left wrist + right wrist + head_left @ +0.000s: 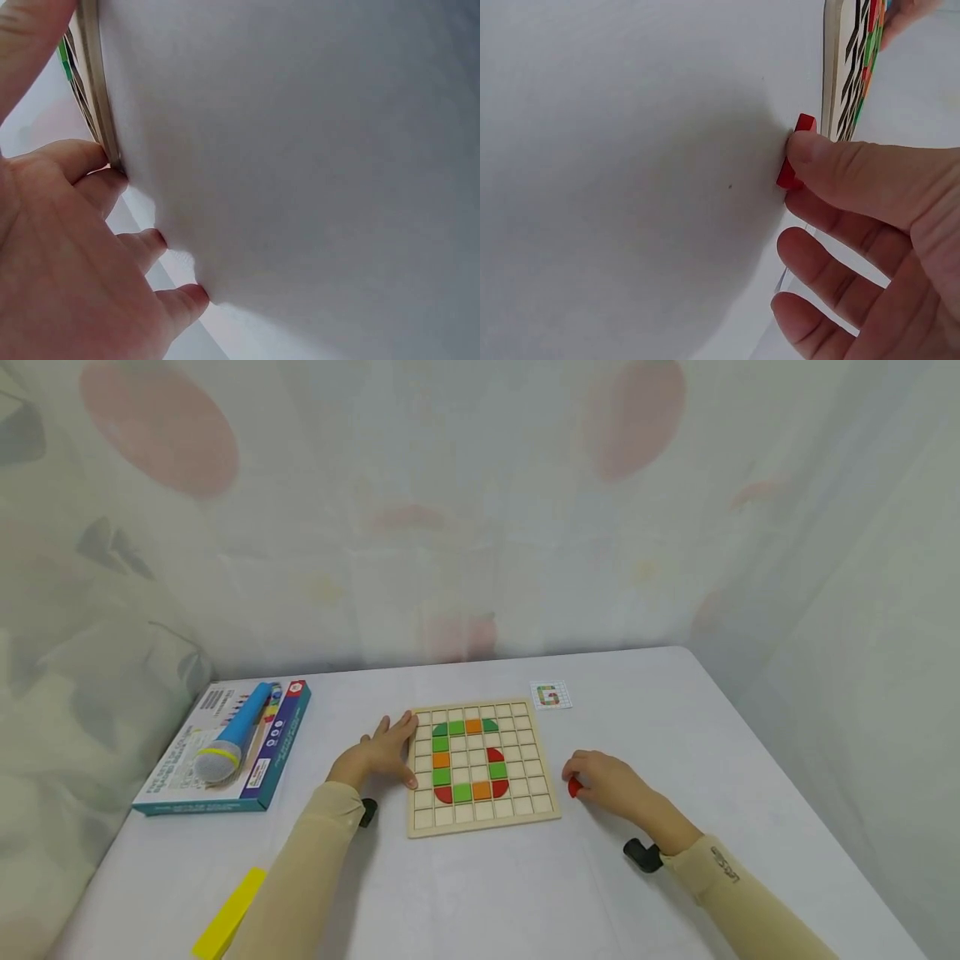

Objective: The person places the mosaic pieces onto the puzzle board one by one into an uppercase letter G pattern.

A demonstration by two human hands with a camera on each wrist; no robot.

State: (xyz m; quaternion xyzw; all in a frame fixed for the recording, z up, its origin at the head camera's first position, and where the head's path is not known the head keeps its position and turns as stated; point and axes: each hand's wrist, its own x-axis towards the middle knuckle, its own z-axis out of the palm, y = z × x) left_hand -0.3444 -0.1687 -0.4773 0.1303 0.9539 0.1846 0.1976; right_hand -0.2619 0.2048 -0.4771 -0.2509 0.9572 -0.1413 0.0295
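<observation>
A wooden grid board (444,819) lies on the table, with green, orange and red tiles set in its squares in a G-like shape. My left hand (382,750) is spread at the board's left edge, and in the left wrist view the fingertips (112,180) touch the board's side and the tabletop. Just right of the board, my right hand (609,783) pinches a small red tile (786,175) between thumb and forefinger, low over the table. The other fingers of that hand are loosely bent. A small pattern card (562,687) printed with a coloured G lies beyond the board's far right corner.
On the left, a flat game box (174,760) carries a blue toy microphone (243,722). A yellow block (225,927) sits near the front, partly behind my left sleeve. Behind the table's far edge hangs a patterned curtain (525,552).
</observation>
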